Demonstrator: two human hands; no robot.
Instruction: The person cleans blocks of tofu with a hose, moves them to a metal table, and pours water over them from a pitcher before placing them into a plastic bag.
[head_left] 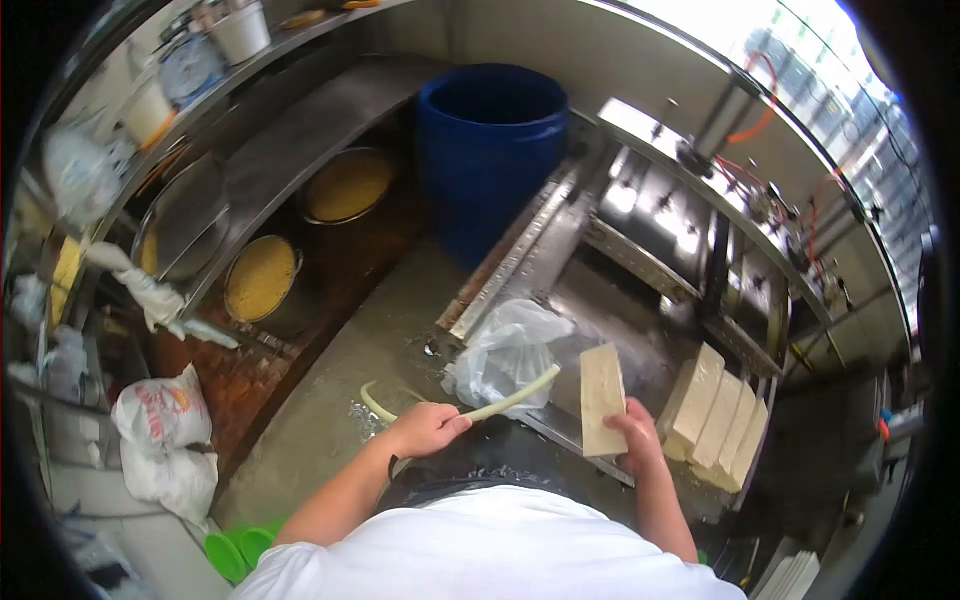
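My left hand (430,430) is closed round a pale hose (515,397), whose free end points to the right. A pale rectangular block (602,398) stands upright in my right hand (636,434), with the fingers and thumb on its lower right edge. Several similar blocks (712,415) lean side by side on the metal table to the right. Between my hands, beyond the hose end, a clear plastic bag (508,350) lies crumpled at the table's near left corner.
A metal press frame (640,258) stands on the table at the back right. Behind it to the left is a blue barrel (492,160). Pots of yellow contents (262,278) sit under a shelf at the left. White sacks (165,420) and green slippers (228,556) are at lower left.
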